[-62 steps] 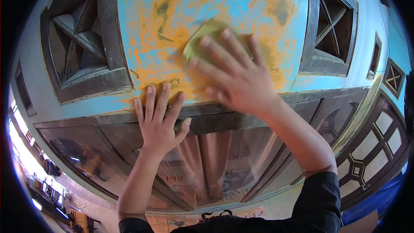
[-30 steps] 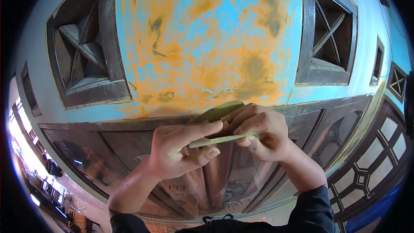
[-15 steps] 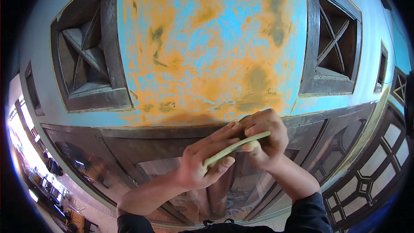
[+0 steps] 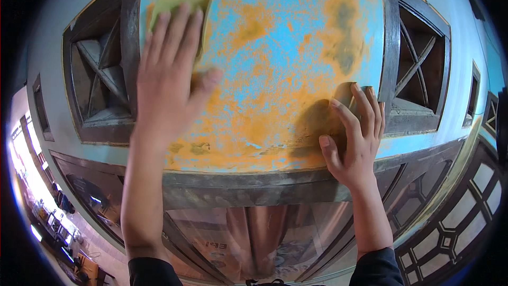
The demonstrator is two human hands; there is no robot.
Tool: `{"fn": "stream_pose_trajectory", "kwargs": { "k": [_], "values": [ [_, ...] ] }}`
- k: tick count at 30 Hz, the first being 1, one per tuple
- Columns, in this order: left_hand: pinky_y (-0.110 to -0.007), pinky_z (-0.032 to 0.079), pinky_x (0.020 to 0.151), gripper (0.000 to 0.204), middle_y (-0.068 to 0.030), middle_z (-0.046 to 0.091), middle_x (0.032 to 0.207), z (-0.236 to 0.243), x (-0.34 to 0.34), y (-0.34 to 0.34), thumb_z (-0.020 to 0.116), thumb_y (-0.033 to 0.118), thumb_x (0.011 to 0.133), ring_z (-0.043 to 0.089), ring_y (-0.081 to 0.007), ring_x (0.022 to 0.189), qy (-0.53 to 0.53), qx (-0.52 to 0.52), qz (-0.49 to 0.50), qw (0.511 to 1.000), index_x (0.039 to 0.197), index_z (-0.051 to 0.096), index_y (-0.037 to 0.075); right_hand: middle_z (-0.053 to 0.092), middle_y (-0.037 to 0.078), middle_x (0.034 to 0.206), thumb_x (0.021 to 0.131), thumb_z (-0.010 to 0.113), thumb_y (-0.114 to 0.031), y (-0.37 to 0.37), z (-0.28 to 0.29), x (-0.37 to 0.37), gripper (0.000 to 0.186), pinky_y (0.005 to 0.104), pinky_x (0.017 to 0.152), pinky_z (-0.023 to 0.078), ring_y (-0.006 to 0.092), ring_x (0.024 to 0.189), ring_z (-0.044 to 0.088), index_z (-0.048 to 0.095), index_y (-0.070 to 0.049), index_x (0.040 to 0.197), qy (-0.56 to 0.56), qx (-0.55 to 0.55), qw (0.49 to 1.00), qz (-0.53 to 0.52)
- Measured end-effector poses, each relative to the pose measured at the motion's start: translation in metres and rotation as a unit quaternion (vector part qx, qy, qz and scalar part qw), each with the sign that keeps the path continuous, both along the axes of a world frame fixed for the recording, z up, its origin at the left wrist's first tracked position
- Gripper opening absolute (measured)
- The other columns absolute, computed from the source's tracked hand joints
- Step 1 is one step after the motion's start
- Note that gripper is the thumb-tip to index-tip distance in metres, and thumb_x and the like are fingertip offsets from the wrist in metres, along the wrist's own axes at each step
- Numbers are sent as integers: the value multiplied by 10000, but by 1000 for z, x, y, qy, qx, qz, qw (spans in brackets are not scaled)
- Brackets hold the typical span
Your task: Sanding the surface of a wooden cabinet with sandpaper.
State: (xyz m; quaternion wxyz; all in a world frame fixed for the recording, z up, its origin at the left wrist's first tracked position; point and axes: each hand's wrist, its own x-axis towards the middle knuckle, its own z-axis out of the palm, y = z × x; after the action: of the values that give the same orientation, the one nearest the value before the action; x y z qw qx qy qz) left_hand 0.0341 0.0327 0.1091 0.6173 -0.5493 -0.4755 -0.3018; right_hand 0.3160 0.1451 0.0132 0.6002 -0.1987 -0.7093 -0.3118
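Yellow-green flat sheet (image 4: 169,3) lies against upper left of blue-and-orange patchy painted wall (image 4: 270,79), left hand (image 4: 165,82) covers it with fingers extended, right hand (image 4: 359,145) has bent, spread fingers, just beside dark wooden cross-braced frame (image 4: 390,47).

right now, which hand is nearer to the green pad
The left hand: it lies over the green pad, partly covering it. The right hand is apart from it, lower and farther right.
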Motion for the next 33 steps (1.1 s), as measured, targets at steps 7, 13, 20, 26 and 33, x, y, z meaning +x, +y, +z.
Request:
{"fn": "stream_pose_trajectory", "kwargs": {
  "k": [7,13,20,26,33],
  "values": [
    [-518,189,1148,743,-99,344,1520,17,31,19,494,577,896,287,-337,1409,41,96,13,994,1464,359,117,412,123,1458,849,616,-417,4,-3,5,447,535,1146,117,367,1396,293,602,-220,1251,-6,-25,1000,-16],
    [-474,175,1171,837,-60,272,1563,-8,37,8,471,676,837,251,-287,1439,104,-118,75,985,1497,313,185,412,118,1459,849,612,-436,5,-4,9,418,539,1149,98,362,1399,286,630,-237,1216,-24,-31,999,-18],
    [-456,71,1194,730,-175,154,1576,84,39,2,488,425,951,98,-336,1465,-85,31,53,995,1519,180,85,412,96,1467,822,645,-405,0,-4,9,431,539,1149,104,347,1398,295,626,-260,1227,-22,-40,999,3],
    [-447,46,1196,817,-160,115,1585,64,72,86,479,497,948,68,-344,1467,382,162,-60,908,1523,105,53,414,87,1465,820,651,-394,6,-7,13,438,539,1147,117,335,1397,302,618,-259,1235,-29,-43,999,-3],
    [-456,77,1197,740,-135,101,1595,124,62,13,387,506,985,71,-323,1470,-192,61,77,976,1521,135,64,419,84,1462,837,636,-381,0,-7,8,426,547,1141,131,337,1393,311,611,-261,1245,-17,-32,999,17]
  ]
}}
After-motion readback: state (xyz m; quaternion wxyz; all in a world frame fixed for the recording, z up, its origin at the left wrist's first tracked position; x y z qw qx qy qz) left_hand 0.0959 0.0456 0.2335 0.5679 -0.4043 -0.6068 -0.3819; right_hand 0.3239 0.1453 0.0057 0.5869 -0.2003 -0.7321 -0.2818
